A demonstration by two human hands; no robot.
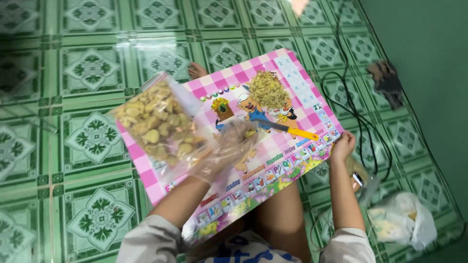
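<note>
Right now my left hand (229, 146), covered by a thin clear plastic glove, is closed on the lower edge of a clear plastic bag (158, 122) stuffed with pale yellow, lumpy pieces. That bag sits over the left corner of a pink checked board (292, 73) printed with cartoon pictures, and the board rests across my lap, with its far corner pointing away from me over the green patterned floor (92, 68). My right hand (342, 146) is bare and its fingers curl over the right edge of the board, gripping it near the row of small printed pictures.

Near the far corner of the board lies a loose heap of chopped, yellowish bits (268, 89). Just below that heap, toward the right edge, a knife (285, 127) with a yellow handle lies flat on the board, its blade pointing in toward my gloved hand; neither hand touches it.

Off the board, on the floor to my right, a black cable (358, 122) loops along the green wall. A crumpled white plastic bag (404, 221) lies on the floor beside my right elbow, well apart from the board. Beyond the left edge of the board, the toes of a foot (197, 70) show on the floor.
</note>
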